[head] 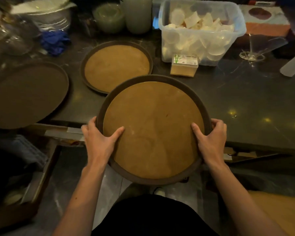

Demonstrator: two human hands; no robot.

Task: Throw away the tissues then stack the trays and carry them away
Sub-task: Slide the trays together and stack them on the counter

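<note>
A round brown tray point(153, 130) with a dark rim is held over the front edge of the dark counter. My left hand point(100, 138) grips its left rim, thumb on the tray's inner surface. My right hand point(209, 137) grips the right rim the same way. A second round tray point(117, 68) lies flat on the counter behind it. A third tray point(26, 92) sits at the left, overhanging the counter's edge. I see no tissues on any of the trays.
A clear plastic bin point(201, 29) of cups and lids stands at the back right, a small toothpick box point(184, 64) before it. A martini glass point(255, 48) stands at the right. A blue cloth point(54, 42), jars and glassware crowd the back left.
</note>
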